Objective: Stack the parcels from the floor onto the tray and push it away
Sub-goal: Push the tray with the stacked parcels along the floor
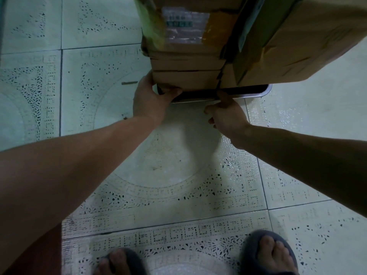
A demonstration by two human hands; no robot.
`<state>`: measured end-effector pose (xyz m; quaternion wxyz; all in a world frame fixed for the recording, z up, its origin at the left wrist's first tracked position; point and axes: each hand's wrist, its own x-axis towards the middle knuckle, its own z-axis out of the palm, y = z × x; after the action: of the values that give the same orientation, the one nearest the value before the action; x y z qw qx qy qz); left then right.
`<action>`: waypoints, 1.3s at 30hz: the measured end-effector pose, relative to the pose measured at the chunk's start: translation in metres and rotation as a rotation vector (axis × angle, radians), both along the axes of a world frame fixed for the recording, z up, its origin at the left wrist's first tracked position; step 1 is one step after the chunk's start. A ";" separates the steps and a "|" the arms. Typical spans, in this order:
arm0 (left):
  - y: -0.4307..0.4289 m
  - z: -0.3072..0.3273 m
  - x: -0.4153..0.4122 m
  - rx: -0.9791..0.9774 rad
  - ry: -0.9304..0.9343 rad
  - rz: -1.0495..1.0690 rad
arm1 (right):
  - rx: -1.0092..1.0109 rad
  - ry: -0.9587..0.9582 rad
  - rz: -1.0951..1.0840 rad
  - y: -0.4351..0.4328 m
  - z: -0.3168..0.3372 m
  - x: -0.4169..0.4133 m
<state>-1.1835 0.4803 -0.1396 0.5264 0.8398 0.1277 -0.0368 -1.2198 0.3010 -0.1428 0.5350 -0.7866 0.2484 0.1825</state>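
Beneath parcels [186, 76] cut off above, left hand [151, 100] and right hand [228, 116] grip the mostly hidden tray [262, 93].

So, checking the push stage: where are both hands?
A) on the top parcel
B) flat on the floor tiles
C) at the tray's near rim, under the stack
C: the left hand and right hand hold the metal tray at its near rim, below the stacked parcels.

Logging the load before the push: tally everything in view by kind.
parcels: at least 4, stack cut off at the top
tray: 1
hands: 2
slippers: 2
total: at least 9
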 end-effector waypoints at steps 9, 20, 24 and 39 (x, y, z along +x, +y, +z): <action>-0.003 -0.001 0.000 0.026 -0.035 0.017 | -0.048 -0.015 0.042 0.000 0.001 0.000; 0.002 0.002 0.001 0.062 -0.015 -0.023 | -0.140 -0.008 0.108 -0.001 0.013 0.001; 0.004 0.004 0.001 0.050 0.004 -0.018 | -0.159 -0.080 0.060 0.006 0.019 -0.005; 0.000 0.017 -0.002 0.015 0.039 -0.024 | -0.138 -0.174 0.030 0.012 0.029 -0.013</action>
<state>-1.1852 0.4805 -0.1230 0.5169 0.8444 0.1281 -0.0587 -1.2333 0.3133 -0.1136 0.4964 -0.8381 0.2012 0.1038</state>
